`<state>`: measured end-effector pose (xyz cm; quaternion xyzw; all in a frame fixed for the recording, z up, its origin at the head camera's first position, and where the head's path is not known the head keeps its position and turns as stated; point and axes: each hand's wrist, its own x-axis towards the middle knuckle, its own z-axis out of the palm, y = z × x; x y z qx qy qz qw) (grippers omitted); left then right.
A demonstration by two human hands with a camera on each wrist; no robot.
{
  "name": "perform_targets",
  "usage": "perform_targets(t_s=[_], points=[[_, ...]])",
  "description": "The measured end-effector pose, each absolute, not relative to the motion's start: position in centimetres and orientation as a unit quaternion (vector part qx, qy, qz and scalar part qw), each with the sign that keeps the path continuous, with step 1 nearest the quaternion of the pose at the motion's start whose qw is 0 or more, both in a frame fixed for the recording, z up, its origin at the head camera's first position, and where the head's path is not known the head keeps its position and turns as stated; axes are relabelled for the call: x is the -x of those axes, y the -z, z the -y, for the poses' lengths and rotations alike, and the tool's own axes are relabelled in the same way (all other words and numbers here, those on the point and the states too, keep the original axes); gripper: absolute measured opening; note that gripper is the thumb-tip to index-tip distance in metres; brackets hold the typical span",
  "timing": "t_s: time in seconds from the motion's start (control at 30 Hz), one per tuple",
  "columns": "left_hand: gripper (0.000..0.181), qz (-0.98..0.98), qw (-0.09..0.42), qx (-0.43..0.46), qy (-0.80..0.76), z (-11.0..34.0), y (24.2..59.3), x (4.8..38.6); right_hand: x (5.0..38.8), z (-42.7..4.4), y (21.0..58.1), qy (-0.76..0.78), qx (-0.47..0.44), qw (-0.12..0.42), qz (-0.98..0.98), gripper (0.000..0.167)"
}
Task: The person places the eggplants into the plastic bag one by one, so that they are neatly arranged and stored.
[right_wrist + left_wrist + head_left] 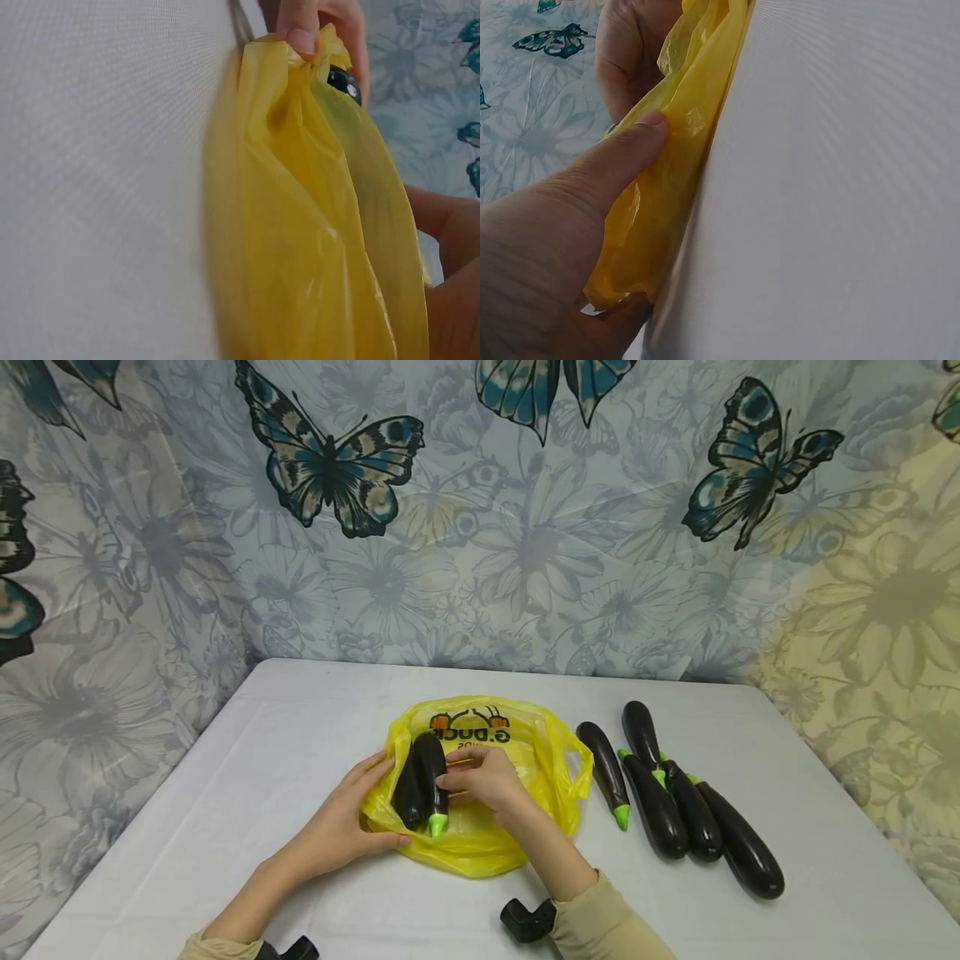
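A yellow plastic bag (536, 760) lies on the table with its mouth spread, two dark eggplants side by side in its left part. My left hand (341, 827) grips the bag's left edge, thumb at the front; in the left wrist view the thumb of that hand (562, 202) presses the yellow plastic (667, 187). Inside the bag mouth, my right hand (487, 781) holds the right-hand eggplant (431, 777) by its side. The other eggplant (408, 789) lies against it. In the right wrist view, the bag (300, 225) partly covers my right hand (454, 262).
Right of the bag, several eggplants with green tips lie on the white table (300, 718): one (603, 768) beside the bag, another (641, 731) at the back, and one (742, 843) farthest right. A patterned butterfly cloth (450, 568) hangs behind the table.
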<state>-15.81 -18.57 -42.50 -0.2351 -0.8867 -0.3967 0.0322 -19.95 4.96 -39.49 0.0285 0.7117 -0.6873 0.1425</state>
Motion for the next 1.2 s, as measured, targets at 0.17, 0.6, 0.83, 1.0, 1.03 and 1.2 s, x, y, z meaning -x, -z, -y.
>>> perform_targets(t_s=[0.17, 0.6, 0.83, 1.0, 1.03, 1.2], points=[[0.109, 0.886, 0.041, 0.233, 0.398, 18.57, 42.56, 15.84, 19.89, -5.06, 39.81, 0.685, -0.025, 0.139, -0.715, 0.034], [0.119, 0.893, 0.048, 0.198, 0.402, 18.61, 42.62, 15.8, 19.73, -4.72, 39.92, 0.693, -0.024, 0.129, -0.709, 0.029], [0.112, 0.889, 0.037, 0.196, 0.411, 18.27, 42.61, 15.75, 19.76, -4.85, 39.94, 0.69, -0.012, 0.131, -0.712, 0.032], [0.109, 0.89, 0.042, 0.198, 0.408, 18.18, 42.64, 15.73, 19.85, -5.0, 39.91, 0.689, -0.005, 0.135, -0.712, 0.032], [0.108, 0.89, 0.043, 0.2, 0.408, 18.17, 42.6, 15.73, 19.88, -5.02, 39.9, 0.687, -0.003, 0.135, -0.714, 0.031], [0.105, 0.886, 0.048, 0.21, 0.41, 18.26, 42.43, 15.66, 20.03, -4.95, 39.92, 0.674, 0.008, 0.135, -0.726, 0.03]])
